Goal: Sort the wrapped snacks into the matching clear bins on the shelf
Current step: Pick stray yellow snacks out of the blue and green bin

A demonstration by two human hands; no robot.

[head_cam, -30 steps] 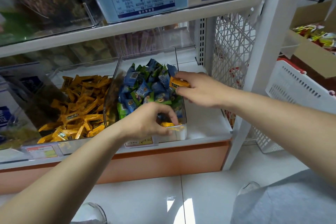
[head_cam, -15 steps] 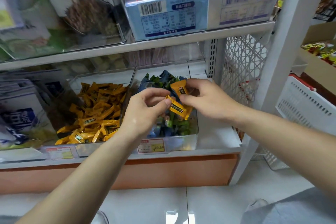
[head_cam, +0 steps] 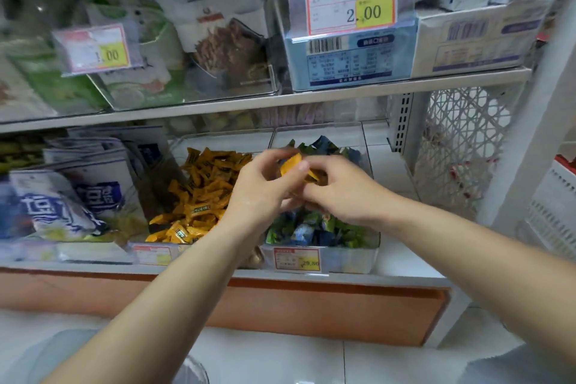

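Orange snack (head_cam: 291, 164) pinched by left hand (head_cam: 261, 193) and right hand (head_cam: 341, 193), both curled on it, above blue-green bin (head_cam: 343, 259). Risk: a slip mid-handover drops it among the blue wrappers (head_cam: 304, 231), wrong bin. Orange bin (head_cam: 224, 141) is just left.

Lighting: bright, even, indoor, delivered from overhead; soft shadow is cast beneath the upper shelf (head_cam: 280, 100) onto the stock behind. Glare: a pale sheen is recorded on the clear bin front (head_cam: 187, 93) and on the floor tiles (head_cam: 280, 358). Sharpness: motion blur is spread over the whole frame; the left price tag (head_cam: 96, 48) and the blue-and-white bags (head_cam: 62, 206) are smeared, while the 2.00 price tag (head_cam: 352, 5) is legible. The left hand (head_cam: 258, 193), right hand (head_cam: 339, 193) and orange snack (head_cam: 291, 164) are softened. Distortion: the white upright (head_cam: 526, 134) is bowed by the wide-angle lens.
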